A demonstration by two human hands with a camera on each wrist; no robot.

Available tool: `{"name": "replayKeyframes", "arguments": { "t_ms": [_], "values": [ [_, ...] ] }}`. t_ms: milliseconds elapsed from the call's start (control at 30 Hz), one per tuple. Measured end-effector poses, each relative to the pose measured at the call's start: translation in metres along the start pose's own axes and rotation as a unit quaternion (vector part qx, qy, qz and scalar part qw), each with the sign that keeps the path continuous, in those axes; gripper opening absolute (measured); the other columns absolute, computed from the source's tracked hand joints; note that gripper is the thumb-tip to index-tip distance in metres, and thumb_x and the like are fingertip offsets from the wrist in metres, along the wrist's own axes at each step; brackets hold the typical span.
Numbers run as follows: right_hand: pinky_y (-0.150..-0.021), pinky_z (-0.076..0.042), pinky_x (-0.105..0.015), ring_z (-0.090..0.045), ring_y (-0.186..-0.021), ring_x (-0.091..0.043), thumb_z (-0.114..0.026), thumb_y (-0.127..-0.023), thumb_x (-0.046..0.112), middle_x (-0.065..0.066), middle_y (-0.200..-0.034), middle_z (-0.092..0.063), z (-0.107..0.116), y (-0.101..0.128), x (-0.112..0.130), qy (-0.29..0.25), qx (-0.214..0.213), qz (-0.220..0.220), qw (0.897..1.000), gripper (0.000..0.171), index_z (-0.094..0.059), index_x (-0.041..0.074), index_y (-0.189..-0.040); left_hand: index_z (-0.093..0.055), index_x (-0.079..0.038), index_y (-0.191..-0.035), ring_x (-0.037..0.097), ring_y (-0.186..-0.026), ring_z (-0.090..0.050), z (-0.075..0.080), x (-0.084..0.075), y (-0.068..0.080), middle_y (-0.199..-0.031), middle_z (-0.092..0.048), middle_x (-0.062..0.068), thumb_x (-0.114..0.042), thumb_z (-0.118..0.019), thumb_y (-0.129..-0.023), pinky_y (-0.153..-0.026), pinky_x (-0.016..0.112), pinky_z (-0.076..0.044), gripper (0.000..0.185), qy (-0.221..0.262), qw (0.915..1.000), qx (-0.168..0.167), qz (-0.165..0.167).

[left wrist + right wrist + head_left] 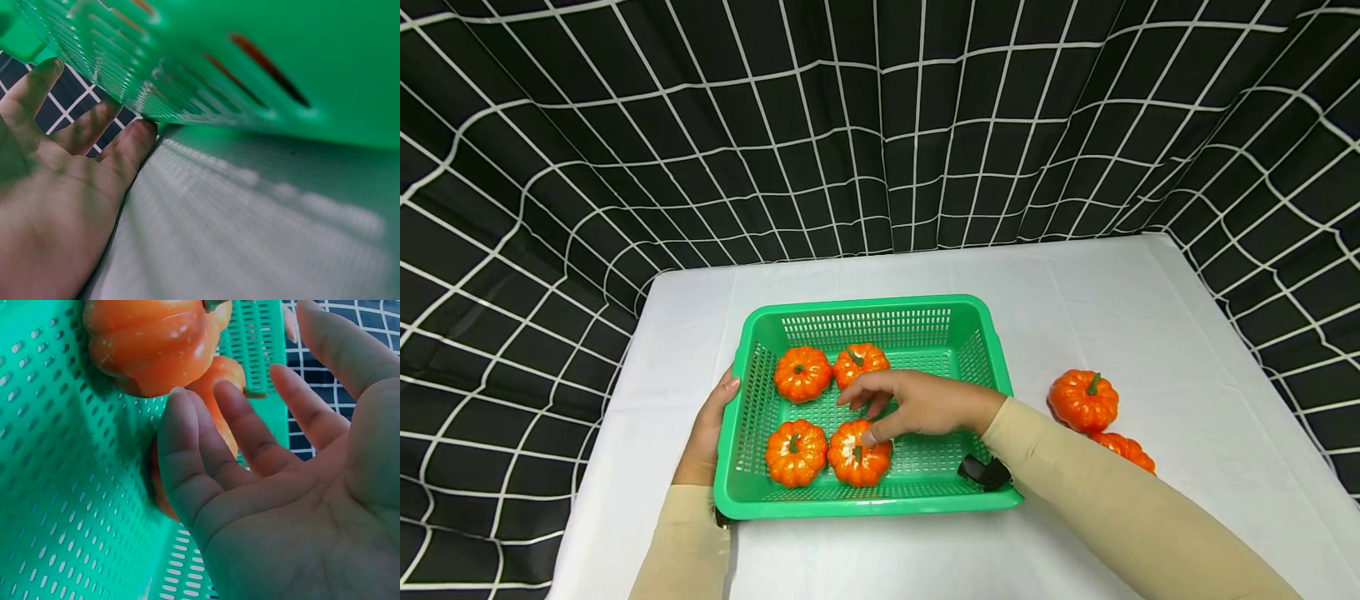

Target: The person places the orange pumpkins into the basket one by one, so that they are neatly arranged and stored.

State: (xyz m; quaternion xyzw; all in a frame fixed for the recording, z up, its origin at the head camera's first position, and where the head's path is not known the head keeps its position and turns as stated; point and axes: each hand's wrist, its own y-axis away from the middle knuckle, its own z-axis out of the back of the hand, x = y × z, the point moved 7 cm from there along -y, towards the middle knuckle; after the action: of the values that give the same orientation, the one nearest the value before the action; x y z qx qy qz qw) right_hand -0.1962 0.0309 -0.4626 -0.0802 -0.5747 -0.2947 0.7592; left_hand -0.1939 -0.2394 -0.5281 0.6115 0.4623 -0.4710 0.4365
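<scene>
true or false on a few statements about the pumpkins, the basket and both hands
1. Four pumpkins lie in the green basket. True.
2. The right hand grips a pumpkin lifted above the basket. False: it is open over the near right pumpkin, which sits on the basket floor.
3. The left hand rests against the basket's left wall. True.
4. Two pumpkins lie on the white table right of the basket. True.
5. The basket is empty. False: it holds four pumpkins.
</scene>
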Motion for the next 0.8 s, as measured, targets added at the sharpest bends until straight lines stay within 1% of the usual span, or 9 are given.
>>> {"name": "replayKeyframes", "arguments": {
  "t_ms": [100,167,267,367,500,567,700,800],
  "values": [
    [-0.104,-0.05,-0.044,-0.065,-0.12,-0.034,-0.085,-0.098,0.025,0.0,-0.134,-0.066,0.001,0.001,0.0,-0.007,-0.002,0.003,1.0,0.052,-0.066,0.016,-0.144,-0.004,-0.006,-0.175,0.019,-0.137,-0.046,-0.001,0.001,0.004,-0.17,-0.021,0.03,-0.034,-0.031,-0.111,-0.11,0.027,-0.041,0.075,0.011,0.9999,-0.011,0.004],
    [-0.104,-0.05,-0.045,-0.065,-0.12,-0.034,-0.085,-0.098,0.025,0.0,-0.133,-0.066,0.001,0.001,0.0,-0.014,-0.003,0.008,1.0,0.052,-0.065,0.015,-0.145,-0.006,-0.009,-0.176,0.02,-0.137,-0.045,-0.002,0.002,0.005,-0.172,-0.021,0.026,-0.035,-0.032,-0.111,-0.109,0.027,-0.042,0.075,0.022,0.9996,-0.015,0.009],
    [-0.106,-0.05,-0.049,-0.064,-0.12,-0.035,-0.084,-0.099,0.025,-0.001,-0.133,-0.066,0.002,0.001,0.0,-0.023,-0.004,0.016,1.0,0.052,-0.064,0.013,-0.145,-0.006,-0.014,-0.177,0.022,-0.139,-0.044,-0.004,0.004,0.008,-0.174,-0.02,0.022,-0.037,-0.032,-0.111,-0.109,0.029,-0.044,0.074,0.035,0.9992,-0.008,0.018],
    [-0.107,-0.049,-0.054,-0.064,-0.121,-0.037,-0.083,-0.099,0.024,-0.002,-0.135,-0.066,0.003,0.002,0.002,-0.032,-0.006,0.023,0.999,0.052,-0.063,0.01,-0.146,-0.007,-0.019,-0.178,0.026,-0.144,-0.04,-0.006,0.005,0.009,-0.175,-0.02,0.016,-0.039,-0.032,-0.112,-0.111,0.032,-0.043,0.073,0.044,0.9988,0.001,0.022],
    [-0.108,-0.047,-0.059,-0.063,-0.122,-0.04,-0.082,-0.1,0.022,-0.004,-0.137,-0.065,0.004,0.003,0.004,-0.043,-0.01,0.028,0.999,0.053,-0.062,0.008,-0.146,-0.011,-0.026,-0.178,0.031,-0.149,-0.035,-0.006,0.007,0.011,-0.177,-0.021,0.01,-0.042,-0.033,-0.112,-0.111,0.034,-0.044,0.071,0.04,0.9987,0.0,0.03],
    [-0.109,-0.047,-0.059,-0.062,-0.123,-0.042,-0.082,-0.1,0.021,-0.006,-0.138,-0.064,0.005,0.003,0.005,-0.046,-0.012,0.031,0.998,0.053,-0.062,0.008,-0.146,-0.012,-0.029,-0.178,0.033,-0.151,-0.033,-0.005,0.008,0.012,-0.177,-0.02,0.009,-0.044,-0.034,-0.112,-0.111,0.035,-0.045,0.071,0.039,0.9987,0.0,0.034],
    [-0.109,-0.046,-0.06,-0.061,-0.125,-0.045,-0.082,-0.1,0.019,-0.011,-0.14,-0.063,0.007,0.003,0.006,-0.053,-0.017,0.043,0.998,0.057,-0.058,0.004,-0.149,-0.013,-0.029,-0.178,0.036,-0.154,-0.03,-0.005,0.008,0.013,-0.177,-0.02,0.01,-0.045,-0.034,-0.113,-0.112,0.037,-0.045,0.07,0.04,0.9986,0.003,0.034],
    [-0.108,-0.048,-0.059,-0.061,-0.125,-0.044,-0.081,-0.1,0.02,-0.015,-0.142,-0.062,0.009,0.005,0.006,-0.057,-0.025,0.045,0.997,0.06,-0.055,0.003,-0.152,-0.013,-0.029,-0.178,0.036,-0.154,-0.029,-0.005,0.008,0.013,-0.177,-0.02,0.01,-0.045,-0.035,-0.113,-0.112,0.037,-0.045,0.07,0.041,0.9985,0.001,0.036]
  ]
}}
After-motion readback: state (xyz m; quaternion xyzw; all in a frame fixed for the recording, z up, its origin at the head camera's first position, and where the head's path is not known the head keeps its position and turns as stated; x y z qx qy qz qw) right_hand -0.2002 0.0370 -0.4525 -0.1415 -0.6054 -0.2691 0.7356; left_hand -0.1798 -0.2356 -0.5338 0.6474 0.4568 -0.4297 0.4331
